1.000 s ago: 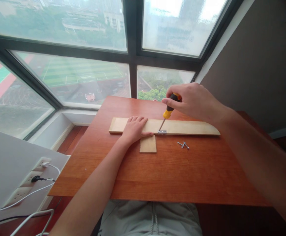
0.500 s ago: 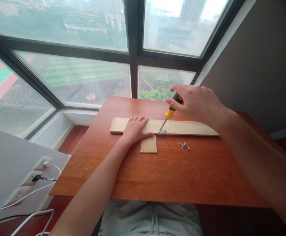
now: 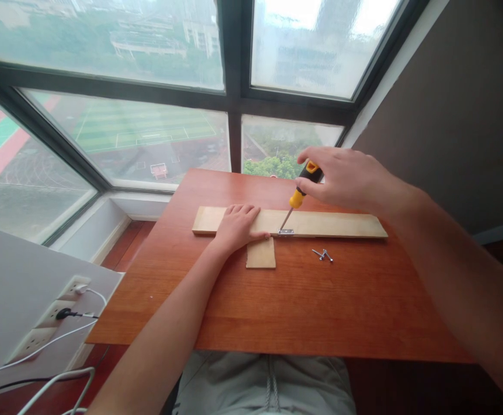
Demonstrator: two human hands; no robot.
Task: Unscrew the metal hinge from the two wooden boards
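A long pale wooden board (image 3: 329,223) lies across the table. My left hand (image 3: 239,226) rests flat on its left part, fingers stretched out and thumb along the near edge. In my right hand (image 3: 341,176) is a black and yellow screwdriver (image 3: 297,199), held by its handle and tilted. Its tip meets a small metal hinge (image 3: 286,232) at the board's near edge; any screw head under the tip is too small to make out. A small square piece of wood (image 3: 260,253) lies just below my left thumb. Several loose screws (image 3: 322,255) lie right of it.
The reddish wooden table (image 3: 277,311) stands against large windows with dark frames (image 3: 234,104). To the left, wall sockets (image 3: 52,314) carry plugs and cables (image 3: 39,349). A grey wall (image 3: 458,127) rises on the right.
My right hand has turned a little around the screwdriver handle, showing more of its yellow part. My left hand stays where it was on the board.
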